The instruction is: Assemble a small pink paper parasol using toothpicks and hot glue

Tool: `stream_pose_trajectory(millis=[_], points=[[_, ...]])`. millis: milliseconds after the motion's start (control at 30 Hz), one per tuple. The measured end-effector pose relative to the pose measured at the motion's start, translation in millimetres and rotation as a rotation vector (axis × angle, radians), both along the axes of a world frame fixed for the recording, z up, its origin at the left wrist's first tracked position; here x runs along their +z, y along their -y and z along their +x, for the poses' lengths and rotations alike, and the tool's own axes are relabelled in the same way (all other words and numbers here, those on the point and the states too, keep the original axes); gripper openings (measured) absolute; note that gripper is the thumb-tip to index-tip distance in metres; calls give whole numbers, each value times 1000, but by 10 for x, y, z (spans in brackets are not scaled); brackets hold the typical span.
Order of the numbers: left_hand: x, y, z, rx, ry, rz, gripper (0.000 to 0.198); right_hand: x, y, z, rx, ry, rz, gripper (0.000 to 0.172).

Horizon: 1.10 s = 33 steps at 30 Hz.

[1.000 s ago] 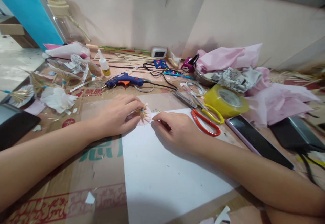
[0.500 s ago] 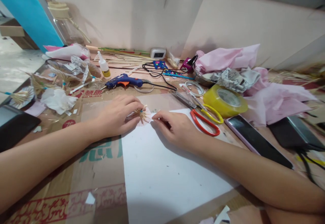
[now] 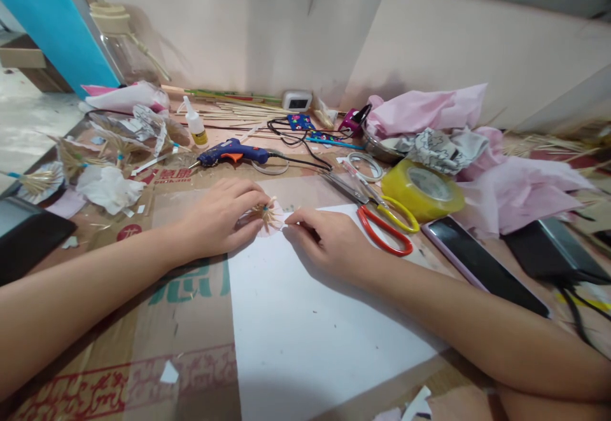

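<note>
Head view: my left hand (image 3: 217, 217) pinches the small pink paper-and-toothpick umbrella (image 3: 270, 216) at the white sheet's (image 3: 305, 325) far edge; my right hand (image 3: 334, 243) pinches its rim. It looks light and fragile, so I judge the hub safest to hold.

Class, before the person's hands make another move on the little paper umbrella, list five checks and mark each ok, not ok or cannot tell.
1. Left hand steadies the paper umbrella: ok.
2. Right hand fingertips at the umbrella's edge: ok.
3. White sheet lies under the work: ok.
4. Scissors lie apart from both hands: ok.
5. Glue gun hot or cold: cannot tell.
</note>
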<state>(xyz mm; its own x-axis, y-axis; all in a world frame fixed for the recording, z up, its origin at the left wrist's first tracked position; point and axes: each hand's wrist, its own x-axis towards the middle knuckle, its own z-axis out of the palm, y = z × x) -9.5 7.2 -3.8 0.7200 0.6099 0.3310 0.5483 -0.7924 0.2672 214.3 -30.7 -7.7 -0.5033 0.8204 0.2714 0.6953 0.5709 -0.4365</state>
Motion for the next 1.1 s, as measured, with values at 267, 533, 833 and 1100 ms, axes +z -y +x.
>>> stream_pose_trajectory(millis=[267, 533, 833, 1100], points=[[33, 8, 2, -30, 0, -4, 22, 7, -77, 9, -33, -10, -110, 16], [54, 7, 9, -37, 3, -18, 21, 26, -78, 28, -23, 14, -119, 17], [36, 21, 37, 6, 1, -7, 20, 38, -68, 25, 1, 76, -38, 22], [23, 31, 51, 40, -14, 20, 18, 59, -45, 9, 17, 103, 23, 23]])
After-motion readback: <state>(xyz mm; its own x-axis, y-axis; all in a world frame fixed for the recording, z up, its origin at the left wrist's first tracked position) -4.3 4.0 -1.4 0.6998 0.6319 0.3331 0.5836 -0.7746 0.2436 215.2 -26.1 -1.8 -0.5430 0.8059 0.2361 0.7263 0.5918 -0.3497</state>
